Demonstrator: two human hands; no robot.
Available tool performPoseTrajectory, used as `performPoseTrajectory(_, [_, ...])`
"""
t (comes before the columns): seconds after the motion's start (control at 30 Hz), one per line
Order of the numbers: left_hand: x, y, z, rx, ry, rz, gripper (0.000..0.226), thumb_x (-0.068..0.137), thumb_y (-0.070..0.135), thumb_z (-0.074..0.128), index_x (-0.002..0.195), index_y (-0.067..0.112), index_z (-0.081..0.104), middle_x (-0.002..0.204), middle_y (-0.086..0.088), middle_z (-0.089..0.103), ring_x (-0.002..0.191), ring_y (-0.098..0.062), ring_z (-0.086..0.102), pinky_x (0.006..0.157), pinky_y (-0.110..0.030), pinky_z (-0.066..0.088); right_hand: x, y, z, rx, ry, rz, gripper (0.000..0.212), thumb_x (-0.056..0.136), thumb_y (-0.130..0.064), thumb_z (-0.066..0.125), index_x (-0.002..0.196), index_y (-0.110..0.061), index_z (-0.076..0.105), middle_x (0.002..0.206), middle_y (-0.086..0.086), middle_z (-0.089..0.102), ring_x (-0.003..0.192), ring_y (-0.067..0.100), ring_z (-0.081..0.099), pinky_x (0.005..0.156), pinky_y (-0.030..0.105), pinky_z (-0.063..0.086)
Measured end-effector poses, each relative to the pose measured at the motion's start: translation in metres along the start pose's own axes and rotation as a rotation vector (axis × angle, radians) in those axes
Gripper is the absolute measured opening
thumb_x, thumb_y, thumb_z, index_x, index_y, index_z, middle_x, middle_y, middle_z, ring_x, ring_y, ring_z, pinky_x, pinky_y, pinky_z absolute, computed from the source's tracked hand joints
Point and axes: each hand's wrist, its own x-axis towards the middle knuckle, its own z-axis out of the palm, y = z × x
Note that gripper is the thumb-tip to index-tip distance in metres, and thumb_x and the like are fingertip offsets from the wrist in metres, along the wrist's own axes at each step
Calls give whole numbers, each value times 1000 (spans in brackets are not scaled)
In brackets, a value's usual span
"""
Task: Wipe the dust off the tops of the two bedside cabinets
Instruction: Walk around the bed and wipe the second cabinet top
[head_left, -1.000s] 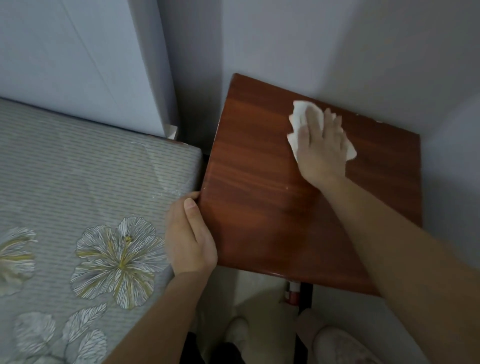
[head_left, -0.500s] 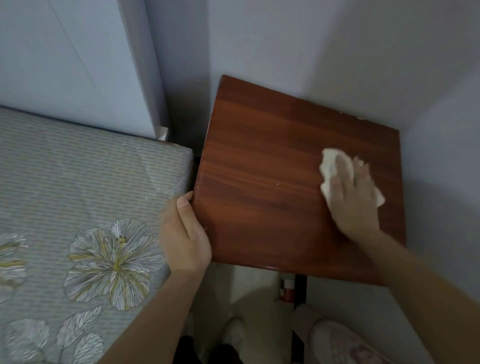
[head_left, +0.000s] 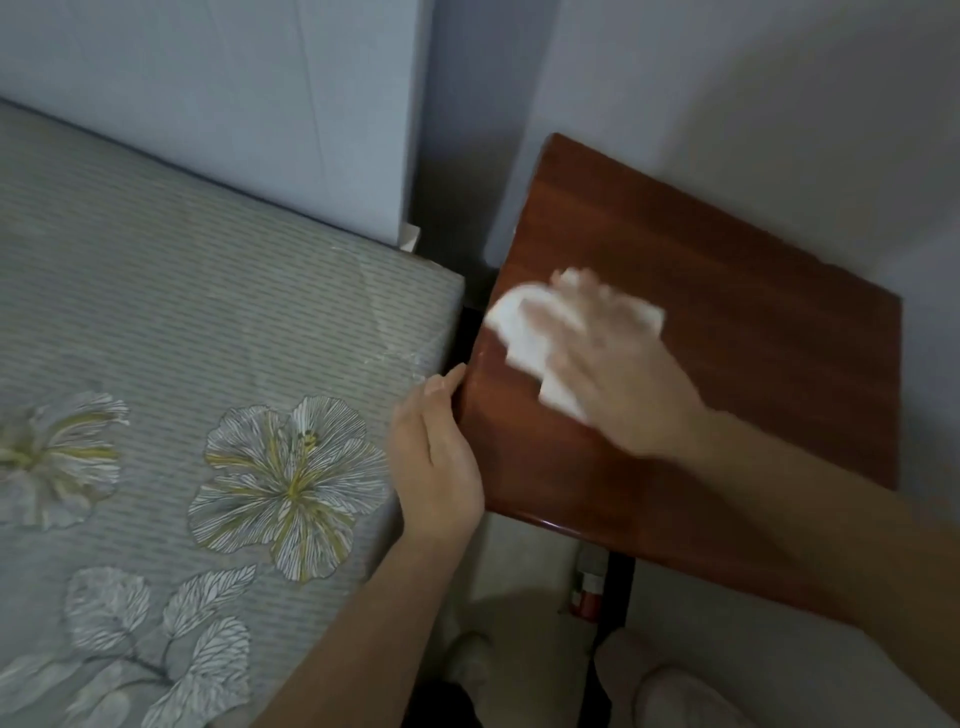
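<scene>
One bedside cabinet with a reddish-brown wooden top (head_left: 753, 338) stands in the corner to the right of the bed. My right hand (head_left: 618, 374) lies flat on a white cloth (head_left: 524, 332) and presses it onto the left half of the top; hand and cloth are motion-blurred. My left hand (head_left: 436, 462) rests against the cabinet's left edge near its front corner, thumb along the edge. A second cabinet is not in view.
The mattress (head_left: 182, 364) with a grey flower print fills the left side, separated from the cabinet by a narrow dark gap. Pale walls close in behind and on the right. Below the cabinet's front edge are the floor, a small red can (head_left: 587, 597) and my slippers.
My right hand swept the cloth from the far middle to the right side, then across to the left half of the top. My left hand stayed on the edge.
</scene>
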Motion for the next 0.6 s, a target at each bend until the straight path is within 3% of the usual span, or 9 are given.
performPoseTrajectory(0.03, [1, 2, -2, -47, 0, -63, 59, 86, 46, 30, 112, 12, 70, 114, 0, 68, 114, -9, 57, 106, -38, 39, 24, 15, -2, 49, 46, 193, 67, 96, -49, -5, 151, -18, 17, 157, 15, 18, 146, 33, 13, 118, 46, 11])
performPoseTrajectory(0.1, [3, 5, -7, -97, -35, -174, 59, 87, 50, 29, 108, 18, 73, 120, -1, 67, 120, -10, 55, 109, -38, 36, 67, 38, -7, 145, 101, 500, 64, 98, -49, 3, 150, -17, 18, 158, 14, 15, 146, 32, 10, 118, 46, 7])
performPoseTrajectory(0.2, [6, 10, -16, -214, -123, -338, 63, 88, 60, 28, 99, 22, 76, 117, -4, 69, 118, -14, 57, 102, -36, 43, 109, 33, -11, 187, 135, 670, 58, 97, -42, 8, 151, -21, 16, 159, 10, 12, 147, 30, 7, 118, 47, 3])
performPoseTrajectory(0.27, [12, 16, -19, -257, -134, -416, 67, 95, 55, 22, 95, 16, 76, 99, -3, 74, 103, -16, 64, 91, -31, 48, 110, 7, -4, 136, 187, 617, 58, 98, -41, 4, 150, -23, 21, 159, 11, 15, 146, 32, 10, 118, 48, 7])
performPoseTrajectory(0.3, [14, 18, -20, -268, -148, -424, 68, 96, 53, 19, 97, 14, 75, 93, -3, 75, 99, -17, 65, 92, -32, 47, 101, -10, 0, 107, 213, 534, 58, 98, -41, 4, 149, -24, 27, 158, 12, 18, 146, 33, 11, 118, 47, 9])
performPoseTrajectory(0.37, [19, 22, -23, -288, -171, -423, 69, 97, 54, 15, 109, 13, 68, 87, -6, 74, 98, -20, 65, 97, -37, 43, 69, -44, 6, 152, 219, 358, 50, 98, -39, 20, 142, -25, 41, 156, 12, 24, 146, 33, 14, 117, 44, 11])
performPoseTrajectory(0.43, [21, 26, -29, -299, -197, -444, 66, 96, 55, 13, 125, 15, 57, 86, -11, 73, 100, -22, 64, 92, -35, 44, 33, -73, 9, 170, 219, 260, 45, 97, -37, 31, 136, -24, 48, 155, 10, 28, 146, 29, 16, 118, 43, 14])
performPoseTrajectory(0.5, [24, 31, -36, -283, -202, -474, 61, 96, 56, 14, 133, 20, 48, 89, -11, 68, 90, -20, 64, 78, -31, 46, 6, -99, 14, 172, 205, 212, 44, 97, -36, 31, 134, -23, 51, 155, 8, 29, 146, 28, 17, 119, 42, 15])
performPoseTrajectory(0.6, [24, 36, -43, -135, -153, -421, 52, 97, 53, 19, 125, 24, 53, 103, -7, 69, 92, -17, 64, 80, -32, 47, -21, -132, 25, 175, 177, 117, 41, 96, -32, 36, 132, -20, 52, 154, 7, 33, 145, 27, 20, 119, 43, 16])
